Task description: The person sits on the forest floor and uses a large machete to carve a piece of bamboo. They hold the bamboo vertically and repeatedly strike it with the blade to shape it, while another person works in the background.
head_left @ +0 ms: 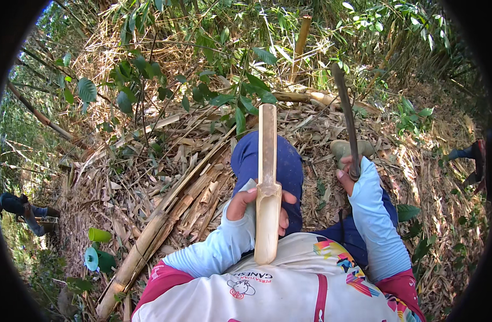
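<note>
Hands both clenched, left hand [246,206] gripping split bamboo piece [267,177] (upright), right hand [347,174] gripping dark blade [345,115].

A single fisheye view looked steeply down from the wearer's head, close over the chest and forearms, which entered from the lower edge. The left hand [246,206] and right hand [347,174] sat near the centre, close to the lens. Farther out the view reached the leaf-littered ground [149,177] and, toward the upper rim, green bamboo foliage [203,70]. Black rim closed the corners.
</note>
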`<state>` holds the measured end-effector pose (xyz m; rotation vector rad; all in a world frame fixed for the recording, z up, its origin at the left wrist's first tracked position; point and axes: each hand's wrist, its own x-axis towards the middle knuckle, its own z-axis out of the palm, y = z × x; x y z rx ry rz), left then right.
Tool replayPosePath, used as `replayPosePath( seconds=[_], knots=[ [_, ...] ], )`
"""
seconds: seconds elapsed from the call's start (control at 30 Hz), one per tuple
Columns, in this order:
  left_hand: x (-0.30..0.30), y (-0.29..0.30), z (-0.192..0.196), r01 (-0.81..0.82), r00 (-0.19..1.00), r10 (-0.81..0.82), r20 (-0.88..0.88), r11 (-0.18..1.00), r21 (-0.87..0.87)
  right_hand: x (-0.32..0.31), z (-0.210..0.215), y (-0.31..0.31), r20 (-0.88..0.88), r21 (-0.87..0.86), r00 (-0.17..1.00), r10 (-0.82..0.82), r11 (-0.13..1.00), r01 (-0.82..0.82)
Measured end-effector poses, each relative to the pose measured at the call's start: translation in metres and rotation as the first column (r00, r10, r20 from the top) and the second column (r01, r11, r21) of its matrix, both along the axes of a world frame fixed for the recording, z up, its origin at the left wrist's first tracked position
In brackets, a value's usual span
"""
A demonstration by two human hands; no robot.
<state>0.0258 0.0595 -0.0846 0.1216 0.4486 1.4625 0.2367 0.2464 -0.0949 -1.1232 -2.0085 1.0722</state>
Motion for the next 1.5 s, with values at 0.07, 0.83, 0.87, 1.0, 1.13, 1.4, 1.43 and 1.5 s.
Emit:
replayPosePath(
  seconds=[0.07, 0.83, 0.87, 1.0, 1.13, 1.4, 1.43, 1.5],
  knots=[
    [-0.004, 0.003, -0.001, -0.027, 1.000, 0.026, 0.015, 0.999, 0.027, -0.004, 0.013, 0.000, 0.157, 0.090, 0.987, 0.019, 0.995, -0.033],
    [0.031, -0.027, 0.003, 0.098, 0.985, -0.124, -0.121, 0.974, -0.203, -0.057, 0.042, -0.050, 0.756, 0.155, 0.613, 0.230, 0.847, -0.509],
    [0.031, -0.027, 0.001, 0.096, 0.986, -0.122, -0.114, 0.974, -0.207, -0.057, 0.032, -0.046, 0.776, 0.160, 0.594, 0.212, 0.845, -0.511],
    [0.029, -0.030, -0.008, 0.103, 0.985, -0.131, -0.115, 0.970, -0.222, -0.064, 0.042, -0.054, 0.788, 0.132, 0.557, 0.261, 0.812, -0.568],
    [0.027, -0.028, -0.005, 0.095, 0.972, -0.140, -0.191, 0.969, -0.227, -0.073, 0.036, -0.050, 0.850, 0.049, 0.457, 0.264, 0.822, -0.567],
    [0.026, -0.030, 0.000, 0.055, 0.956, -0.117, -0.268, 0.972, -0.229, -0.087, 0.035, -0.043, 0.894, -0.106, 0.317, 0.317, 0.837, -0.537],
    [0.026, -0.030, -0.001, 0.058, 0.960, -0.118, -0.256, 0.972, -0.230, -0.089, 0.039, -0.044, 0.896, -0.104, 0.314, 0.314, 0.836, -0.538],
    [0.025, -0.029, -0.003, 0.067, 0.963, -0.122, -0.242, 0.972, -0.224, -0.091, 0.045, -0.046, 0.901, -0.099, 0.308, 0.306, 0.836, -0.540]
  ],
)
